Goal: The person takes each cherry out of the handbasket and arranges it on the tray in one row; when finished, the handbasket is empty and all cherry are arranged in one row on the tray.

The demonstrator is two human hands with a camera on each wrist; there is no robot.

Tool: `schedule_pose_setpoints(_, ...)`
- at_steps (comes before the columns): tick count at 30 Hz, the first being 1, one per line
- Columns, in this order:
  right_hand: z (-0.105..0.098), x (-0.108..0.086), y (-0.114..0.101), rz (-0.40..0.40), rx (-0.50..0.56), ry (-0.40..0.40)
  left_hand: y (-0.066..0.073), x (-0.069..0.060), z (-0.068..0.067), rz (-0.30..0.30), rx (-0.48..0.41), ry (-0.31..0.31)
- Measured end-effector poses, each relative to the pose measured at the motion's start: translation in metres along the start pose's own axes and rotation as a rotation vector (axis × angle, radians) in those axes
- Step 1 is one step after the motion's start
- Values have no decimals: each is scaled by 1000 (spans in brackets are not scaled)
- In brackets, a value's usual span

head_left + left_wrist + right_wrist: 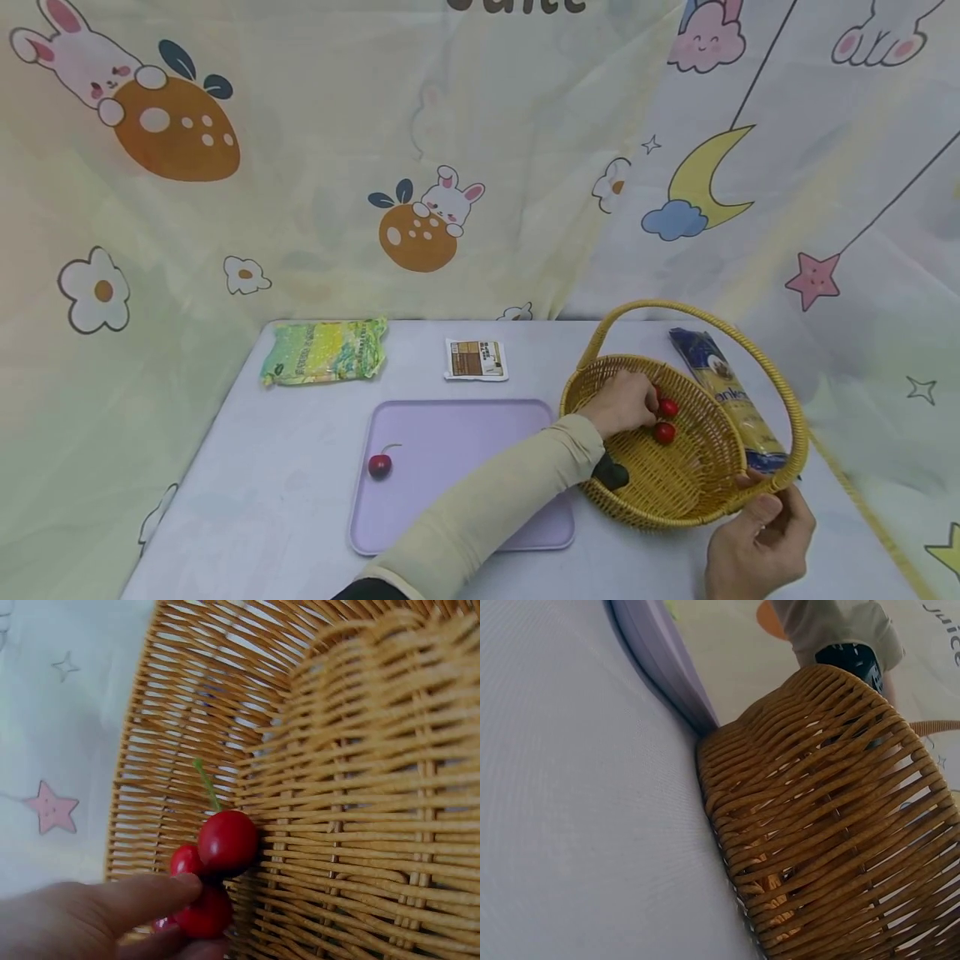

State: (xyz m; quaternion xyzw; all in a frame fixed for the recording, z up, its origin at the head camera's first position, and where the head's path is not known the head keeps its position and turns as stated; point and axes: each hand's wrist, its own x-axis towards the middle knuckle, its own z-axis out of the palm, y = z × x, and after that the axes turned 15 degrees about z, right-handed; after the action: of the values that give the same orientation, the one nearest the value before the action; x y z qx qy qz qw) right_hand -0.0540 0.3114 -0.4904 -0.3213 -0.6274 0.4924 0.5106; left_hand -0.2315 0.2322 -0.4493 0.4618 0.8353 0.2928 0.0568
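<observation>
My left hand [621, 404] reaches into the yellow wicker basket [697, 467]. In the left wrist view, fingers of the left hand [112, 911] pinch a red cherry [206, 911] low against the basket's woven side. A cherry with a green stem [229, 844] touches it, and more red ones are partly hidden behind the fingers. At the near right, my right hand [761, 542] grips the basket's rim by the handle base. The right wrist view shows the outer weave [817, 802] but not that hand. One dark red cherry [379, 467] lies on the purple tray [465, 425].
Behind the tray are a green and yellow packet [324, 352] and a small white and brown packet [476, 360]. A blue and gold bag [735, 400] lies behind the basket's right side. The basket's tall handle [780, 392] arches over it. A dark rounded object [611, 473] is by the left wrist.
</observation>
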Motion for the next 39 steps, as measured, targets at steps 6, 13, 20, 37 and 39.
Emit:
schedule_pose_setpoints(6,3,-3,-3,4,14,5,-4,-11,-15,43,-30,-6)
schedule_pose_setpoints(13,4,-4,-7,-15,41,-3,-5,-27,-37,131,-83,-27)
schedule_pose_setpoints(20,4,0,0,-15,54,19,-1,-51,-63,214,-111,-28)
schedule_pose_setpoints(37,-5,-1,-1,106,-138,31,-33,-164,-126,367,-166,54)
schedule_pose_setpoints(39,-4,-2,-2,138,-160,38,-41,-179,-130,368,-161,55)
